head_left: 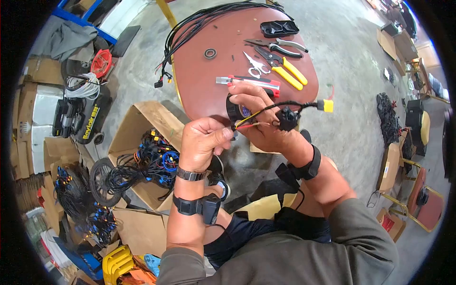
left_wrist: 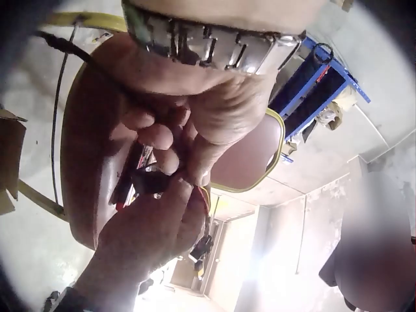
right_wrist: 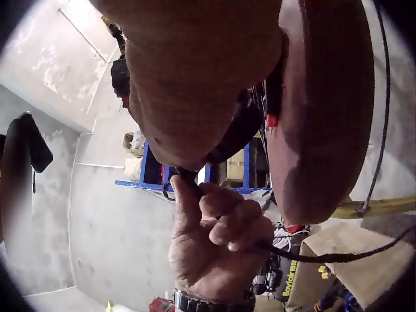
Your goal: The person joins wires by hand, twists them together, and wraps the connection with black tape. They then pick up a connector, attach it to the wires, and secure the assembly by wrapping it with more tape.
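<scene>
My left hand (head_left: 203, 140), with a metal watch at its wrist, pinches a thin wire harness (head_left: 256, 112) between thumb and fingers over the chair seat's near edge. Red and yellow wires show at the fingertips, and a yellow connector (head_left: 325, 105) hangs at the harness's far end. A black bundled lump (head_left: 287, 118) of the harness lies across my right wrist. My right hand (head_left: 263, 133) curls round a roll of black tape (head_left: 233, 110), its fingertips close to the left ones. In the right wrist view a black cable (right_wrist: 325, 257) trails out of the left fist.
On the red-brown seat (head_left: 199, 90) lie a utility knife (head_left: 249, 83), scissors (head_left: 256, 65), yellow-handled strippers (head_left: 289, 73), pliers (head_left: 280, 46), a ring bearing (head_left: 210, 53), a black tray (head_left: 279, 28) and black cables (head_left: 190, 28). A cardboard box (head_left: 142, 118) of harnesses stands left.
</scene>
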The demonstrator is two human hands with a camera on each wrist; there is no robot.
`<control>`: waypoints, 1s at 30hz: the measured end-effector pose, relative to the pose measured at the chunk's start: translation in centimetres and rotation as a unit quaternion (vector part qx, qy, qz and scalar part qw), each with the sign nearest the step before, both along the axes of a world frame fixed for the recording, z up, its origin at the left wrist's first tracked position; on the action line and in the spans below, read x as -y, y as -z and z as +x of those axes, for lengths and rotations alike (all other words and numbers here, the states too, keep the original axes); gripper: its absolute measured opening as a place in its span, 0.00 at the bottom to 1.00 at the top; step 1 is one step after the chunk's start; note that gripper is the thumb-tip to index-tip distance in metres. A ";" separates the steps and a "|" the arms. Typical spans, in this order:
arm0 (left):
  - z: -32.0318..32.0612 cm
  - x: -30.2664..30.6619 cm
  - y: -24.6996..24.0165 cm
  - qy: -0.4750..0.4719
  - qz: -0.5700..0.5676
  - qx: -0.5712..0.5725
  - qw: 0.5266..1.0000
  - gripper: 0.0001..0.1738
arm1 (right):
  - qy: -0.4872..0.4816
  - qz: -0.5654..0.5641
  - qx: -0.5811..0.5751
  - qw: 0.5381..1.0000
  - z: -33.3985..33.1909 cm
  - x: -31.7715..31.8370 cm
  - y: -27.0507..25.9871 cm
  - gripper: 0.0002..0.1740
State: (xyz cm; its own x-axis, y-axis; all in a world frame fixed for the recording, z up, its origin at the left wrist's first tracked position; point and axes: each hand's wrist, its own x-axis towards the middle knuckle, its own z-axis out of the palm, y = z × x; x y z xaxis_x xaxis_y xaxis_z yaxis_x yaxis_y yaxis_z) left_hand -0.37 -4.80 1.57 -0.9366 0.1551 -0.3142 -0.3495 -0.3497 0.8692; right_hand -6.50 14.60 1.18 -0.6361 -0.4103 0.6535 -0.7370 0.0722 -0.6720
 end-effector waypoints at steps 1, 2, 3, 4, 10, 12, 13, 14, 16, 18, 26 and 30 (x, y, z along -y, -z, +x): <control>0.0 0.2 -0.1 0.013 0.014 0.003 1.000 0.10 | 0.002 0.007 -0.012 1.000 0.0 -0.1 -0.1 0.29; 0.1 0.2 -0.1 0.026 0.029 0.005 0.999 0.10 | 0.002 0.015 -0.024 1.000 0.0 -0.2 -0.2 0.30; 0.1 -0.1 -0.1 0.028 0.049 0.009 0.998 0.10 | 0.000 0.023 -0.036 0.999 0.0 -0.3 -0.4 0.30; 0.2 -0.4 0.0 0.029 0.069 0.013 0.997 0.09 | -0.004 0.032 -0.049 0.998 0.0 -0.5 -0.5 0.30; 0.4 -0.7 0.4 0.120 0.103 0.017 0.987 0.09 | -0.007 0.062 -0.031 0.998 0.7 -1.1 -1.2 0.30; 0.8 -1.0 0.5 0.125 0.101 0.021 0.987 0.09 | -0.010 0.080 -0.019 0.997 0.7 -1.5 -1.3 0.29; 1.0 -1.2 0.4 0.120 0.098 0.026 0.988 0.09 | -0.013 0.071 -0.008 0.997 0.7 -1.7 -1.2 0.29; 1.1 -1.4 0.3 0.115 0.095 0.031 0.988 0.09 | -0.010 0.056 0.021 0.998 0.8 -1.8 -0.9 0.29; 1.4 -2.0 -0.3 0.097 0.101 0.039 0.989 0.08 | -0.004 0.028 0.080 0.996 1.4 -1.9 -0.7 0.29; 1.7 -2.5 -0.5 0.080 0.102 0.040 0.991 0.08 | 0.000 0.020 0.116 0.993 1.6 -2.0 -0.6 0.26; 1.3 -2.3 0.1 -0.021 0.070 0.054 0.996 0.12 | -0.018 0.116 0.290 0.950 1.8 -2.4 0.3 0.13; 1.2 -1.7 -0.4 -0.017 0.028 0.050 0.998 0.09 | -0.066 0.263 0.275 0.922 1.3 -4.4 -2.8 0.13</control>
